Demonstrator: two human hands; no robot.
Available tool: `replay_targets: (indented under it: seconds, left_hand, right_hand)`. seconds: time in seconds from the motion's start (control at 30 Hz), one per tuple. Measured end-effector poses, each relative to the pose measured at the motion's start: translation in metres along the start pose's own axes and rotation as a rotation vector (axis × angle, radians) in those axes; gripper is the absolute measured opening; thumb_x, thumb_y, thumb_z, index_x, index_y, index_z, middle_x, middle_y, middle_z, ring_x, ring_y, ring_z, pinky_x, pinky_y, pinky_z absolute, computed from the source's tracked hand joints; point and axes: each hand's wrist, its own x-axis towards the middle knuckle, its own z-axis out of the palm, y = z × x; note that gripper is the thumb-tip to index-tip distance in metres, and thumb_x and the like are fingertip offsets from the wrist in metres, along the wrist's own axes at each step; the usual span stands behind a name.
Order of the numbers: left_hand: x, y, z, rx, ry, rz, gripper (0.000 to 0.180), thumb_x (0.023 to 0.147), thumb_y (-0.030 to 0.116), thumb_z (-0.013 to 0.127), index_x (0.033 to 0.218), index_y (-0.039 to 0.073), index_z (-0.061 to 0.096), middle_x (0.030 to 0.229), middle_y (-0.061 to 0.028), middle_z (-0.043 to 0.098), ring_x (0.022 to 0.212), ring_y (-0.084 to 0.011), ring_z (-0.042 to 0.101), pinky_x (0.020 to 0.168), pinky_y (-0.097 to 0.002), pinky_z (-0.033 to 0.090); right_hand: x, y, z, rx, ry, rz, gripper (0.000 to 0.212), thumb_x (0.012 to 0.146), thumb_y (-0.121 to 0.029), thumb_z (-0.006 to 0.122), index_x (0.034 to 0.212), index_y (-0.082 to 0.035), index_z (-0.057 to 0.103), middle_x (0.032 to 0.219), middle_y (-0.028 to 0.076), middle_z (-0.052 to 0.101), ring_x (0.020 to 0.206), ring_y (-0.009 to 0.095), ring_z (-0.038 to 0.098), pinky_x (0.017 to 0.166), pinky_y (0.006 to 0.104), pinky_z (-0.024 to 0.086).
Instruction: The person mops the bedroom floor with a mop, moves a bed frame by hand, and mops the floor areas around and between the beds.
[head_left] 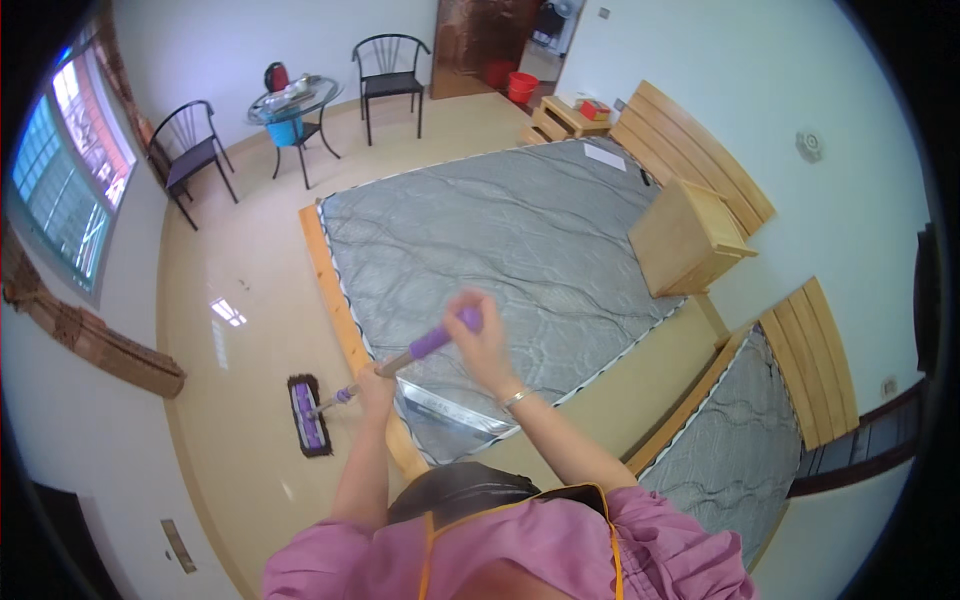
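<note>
A flat mop (309,416) with a purple plate and a dark fringed pad lies on the tiled floor left of the bed. Its metal pole slants up to a purple grip in front of my body. My left hand (376,388) is closed around the pole's lower middle. Higher up, my right hand (481,338), with a bracelet at the wrist, holds the top end of the purple grip; it looks slightly blurred. Beneath the pole spreads a bed with a bare grey mattress (480,230) in a wooden frame.
A wooden nightstand (685,240) rests on the mattress near the headboard (690,150). A second bed (715,460) stands at right. Farther back are a glass table (322,95), two black chairs (390,85) and a red bucket (521,87). Curtains (100,340) hang by the left window.
</note>
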Motion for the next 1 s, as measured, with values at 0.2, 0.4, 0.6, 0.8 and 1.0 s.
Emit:
replay_targets:
  seconds: [0.2,0.4,0.6,0.8,1.0]
  left_hand:
    - [0.080,-0.018,0.042,0.045,0.029,-0.090,0.033,0.071,0.032,0.065,0.073,0.000,0.062,0.067,-0.0205,0.059,0.069,-0.0388,0.058,0.060,-0.0444,0.044]
    - [0.148,-0.038,0.067,-0.067,-0.057,0.135,0.034,0.067,0.032,0.069,0.078,0.000,0.062,0.069,-0.0175,0.061,0.066,-0.0327,0.060,0.060,-0.0397,0.045]
    - [0.161,-0.027,0.107,0.004,-0.195,0.212,0.034,0.069,0.031,0.067,0.085,0.000,0.062,0.078,-0.0184,0.062,0.075,-0.0324,0.061,0.067,-0.0389,0.046]
    - [0.145,-0.018,0.107,0.180,-0.330,0.008,0.033,0.079,0.028,0.053,0.095,0.001,0.061,0.088,-0.0218,0.062,0.088,-0.0354,0.059,0.077,-0.0437,0.046]
    - [0.089,0.074,0.137,0.211,-0.235,-0.021,0.046,0.076,0.015,0.049,0.117,-0.005,0.042,0.115,-0.0250,0.047,0.109,-0.0383,0.044,0.093,-0.0422,0.035]
  right_hand:
    - [-0.018,-0.005,-0.062,-0.249,0.172,-0.074,0.052,0.081,-0.020,0.061,0.122,0.000,0.036,0.110,0.015,0.044,0.101,0.021,0.047,0.081,0.0313,0.044]
    - [-0.150,0.077,-0.173,-0.640,0.351,0.205,0.033,0.078,-0.016,0.060,0.107,-0.002,0.051,0.099,0.013,0.050,0.090,0.021,0.053,0.075,0.0314,0.046]
    - [-0.306,0.095,-0.249,-0.792,0.598,0.588,0.025,0.073,-0.013,0.059,0.093,0.000,0.056,0.083,0.015,0.054,0.075,0.025,0.055,0.069,0.0340,0.045]
    - [-0.373,0.092,-0.277,-0.835,0.494,0.629,0.024,0.072,-0.012,0.059,0.091,0.001,0.053,0.083,0.014,0.057,0.072,0.022,0.055,0.063,0.0340,0.044]
    - [-0.402,0.138,-0.362,-1.503,-0.543,-0.242,0.051,0.094,-0.043,0.009,0.136,-0.017,0.022,0.140,0.000,0.026,0.129,0.004,0.016,0.109,0.0312,0.014]
